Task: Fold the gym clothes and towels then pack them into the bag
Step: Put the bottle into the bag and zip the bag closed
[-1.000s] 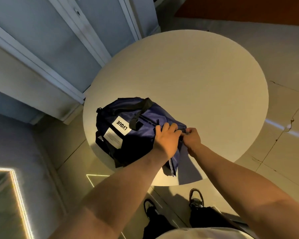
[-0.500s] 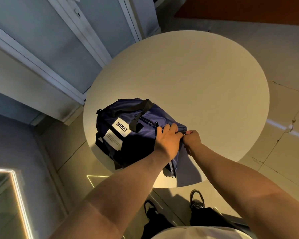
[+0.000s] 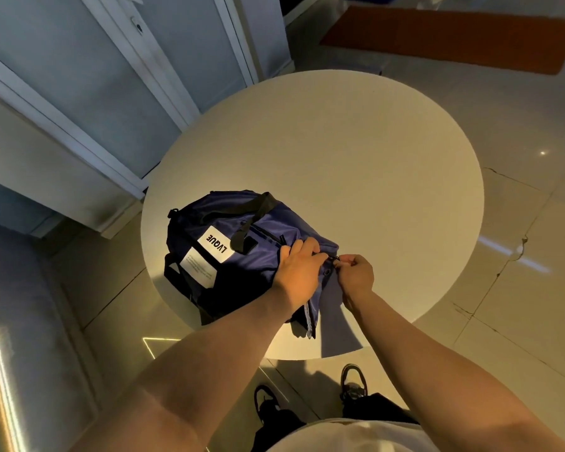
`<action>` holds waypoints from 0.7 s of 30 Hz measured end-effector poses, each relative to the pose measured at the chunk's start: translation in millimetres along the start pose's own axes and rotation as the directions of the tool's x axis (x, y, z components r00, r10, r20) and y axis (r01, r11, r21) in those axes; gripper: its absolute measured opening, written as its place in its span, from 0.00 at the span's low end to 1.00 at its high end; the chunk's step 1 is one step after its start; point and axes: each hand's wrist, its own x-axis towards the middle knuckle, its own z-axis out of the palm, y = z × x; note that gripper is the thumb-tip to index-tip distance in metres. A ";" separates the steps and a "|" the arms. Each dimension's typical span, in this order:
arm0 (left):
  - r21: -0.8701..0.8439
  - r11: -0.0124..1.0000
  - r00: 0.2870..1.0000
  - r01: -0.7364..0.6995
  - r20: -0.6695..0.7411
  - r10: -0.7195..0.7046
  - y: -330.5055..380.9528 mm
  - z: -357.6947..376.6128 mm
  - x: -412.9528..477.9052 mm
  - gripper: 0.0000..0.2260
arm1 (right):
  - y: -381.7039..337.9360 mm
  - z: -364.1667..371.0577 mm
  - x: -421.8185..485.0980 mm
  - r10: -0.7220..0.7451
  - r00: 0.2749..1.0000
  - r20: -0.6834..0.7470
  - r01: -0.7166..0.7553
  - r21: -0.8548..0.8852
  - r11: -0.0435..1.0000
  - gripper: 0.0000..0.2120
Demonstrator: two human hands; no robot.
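1. On the near-left part of the round pale surface (image 3: 356, 164): a dark blue bag (image 3: 242, 256) lies on its side, close to the rim nearest the person.
2. Bag carries a white label (image 3: 216, 244) printed "LVQUE", a second white tag (image 3: 199, 270) just below it, and black strap handles (image 3: 252, 213) across the top.
3. Left hand (image 3: 299, 275) rests palm-down on the bag's right end; fingers (image 3: 302, 247) curled over the fabric edge, pressing and gripping it.
4. Right hand (image 3: 356, 274) sits just beside the left, at the bag's end; fingers pressed together, pinching a small dark zipper pull (image 3: 335, 260).
5. A flap of the bag's fabric (image 3: 307, 321) hangs toward the surface's edge below the left wrist.
6. No loose clothes or towels visible on the surface; the bag's contents cannot be seen.
7. Below the rim: tiled floor (image 3: 519, 288), the person's two dark shoes (image 3: 353, 383). An orange mat (image 3: 454, 40) lies on the floor beyond the surface.
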 end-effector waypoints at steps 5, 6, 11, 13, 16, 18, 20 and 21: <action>-0.096 0.995 0.999 0.017 -0.026 -0.020 -0.7 1.0 -1.8 0.24 | -10.3 -0.4 -17.7 -0.084 0.994 0.075 0.081 0.034 0.996 0.09; -0.109 0.994 0.999 0.015 -0.029 -0.019 -1.5 0.7 -1.9 0.24 | -11.0 -2.2 -19.0 -0.090 0.993 0.079 0.087 0.037 0.995 0.08; -0.148 0.989 0.998 0.003 -0.054 -0.012 -5.3 4.9 -2.8 0.26 | -8.5 -15.2 -19.3 -0.094 0.994 0.059 0.094 0.011 0.996 0.09; -0.181 0.983 0.997 0.019 -0.075 -0.033 -5.9 6.6 -2.8 0.26 | -11.0 -14.6 -23.8 -0.116 0.990 0.084 0.115 0.010 0.993 0.09; -0.220 0.975 0.996 0.008 -0.087 -0.028 -8.1 7.2 -3.3 0.25 | -14.7 -9.4 -33.8 -0.143 0.982 0.122 0.137 0.053 0.989 0.09; -0.254 0.967 0.995 -0.010 -0.100 -0.016 -10.5 6.8 -3.8 0.22 | -18.5 -5.7 -43.4 -0.168 0.976 0.140 0.157 0.086 0.984 0.08; -0.286 0.958 0.992 -0.022 -0.128 -0.016 -12.0 5.8 -5.1 0.18 | -18.2 -2.6 -51.5 -0.191 0.967 0.169 0.177 0.096 0.980 0.08; -0.285 0.958 0.989 -0.026 -0.146 -0.017 -12.6 5.6 -6.2 0.16 | -17.0 -2.1 -54.7 -0.200 0.962 0.185 0.185 0.096 0.978 0.08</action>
